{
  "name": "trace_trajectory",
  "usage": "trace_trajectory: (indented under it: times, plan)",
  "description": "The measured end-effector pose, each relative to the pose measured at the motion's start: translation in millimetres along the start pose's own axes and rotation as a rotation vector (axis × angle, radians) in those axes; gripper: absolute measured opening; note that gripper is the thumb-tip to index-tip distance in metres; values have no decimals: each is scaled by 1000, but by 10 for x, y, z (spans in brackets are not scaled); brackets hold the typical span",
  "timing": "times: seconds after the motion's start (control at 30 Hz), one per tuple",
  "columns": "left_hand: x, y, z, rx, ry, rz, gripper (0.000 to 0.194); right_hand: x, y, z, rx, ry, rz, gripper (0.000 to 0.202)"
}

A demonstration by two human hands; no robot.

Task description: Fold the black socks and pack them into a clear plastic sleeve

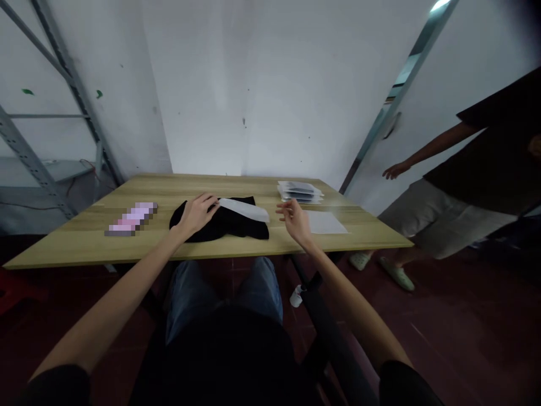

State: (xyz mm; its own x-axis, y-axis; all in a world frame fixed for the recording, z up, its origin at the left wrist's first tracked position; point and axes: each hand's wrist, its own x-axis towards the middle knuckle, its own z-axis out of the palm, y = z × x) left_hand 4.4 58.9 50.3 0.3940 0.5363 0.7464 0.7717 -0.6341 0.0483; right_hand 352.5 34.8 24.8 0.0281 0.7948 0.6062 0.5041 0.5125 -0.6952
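Observation:
A piece of black cloth (236, 228) lies on the wooden table in front of me; its exact kind cannot be made out. Across its top runs a thin white sheet (249, 210), raised and slightly curved. My left hand (196, 215) rests over the cloth's left part, its fingers closed at the sheet's left end. Just beyond the sheet's right end hovers my right hand (296, 220), fingers apart and loosely bent, holding nothing visible. A flat white sheet or bag (326, 222) lies close to its right.
A stack of flat white packets (298, 192) sits toward the table's back right. The phone-like blurred item (133, 219) lies at left on the wooden table (220, 183). Another person (456, 169) stands right of the table. Metal shelving (34, 152) rises at left.

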Motion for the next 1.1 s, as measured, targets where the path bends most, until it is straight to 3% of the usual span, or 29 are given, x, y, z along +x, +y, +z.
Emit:
trace_trajectory:
  times: [0.13,0.23,0.33,0.4,0.47,0.57,0.63,0.7,0.87,0.97,1.1]
  plan:
    - [8,233,12,64,10,-29,13,-137,-297,135,-392,-17,-179,40]
    - [101,525,-3,76,-3,77,16,-167,-551,360,-548,-155,-318,60]
    - [167,741,-77,59,-1,187,22,-24,-668,471,-581,-229,-302,61]
    - [170,775,-134,46,12,224,25,113,-680,377,-573,-251,-286,64]
    - [146,697,-166,44,16,195,31,218,-653,131,-594,-227,-302,69]
    - [81,416,-134,28,-83,120,38,236,-511,-399,-738,-92,-305,71]
    - [31,204,-68,-10,-238,167,39,146,-321,-722,-860,-30,-248,69]
    - [-13,48,8,-44,-332,195,45,3,-63,-930,-948,-60,-148,67]
    - [-12,-9,111,-65,-429,201,57,-304,576,-981,-966,-383,246,59]
    - [46,26,117,-57,-464,209,55,-353,743,-947,-938,-442,289,66]
    - [86,21,127,8,-502,236,48,-371,738,-963,-952,-435,276,67]
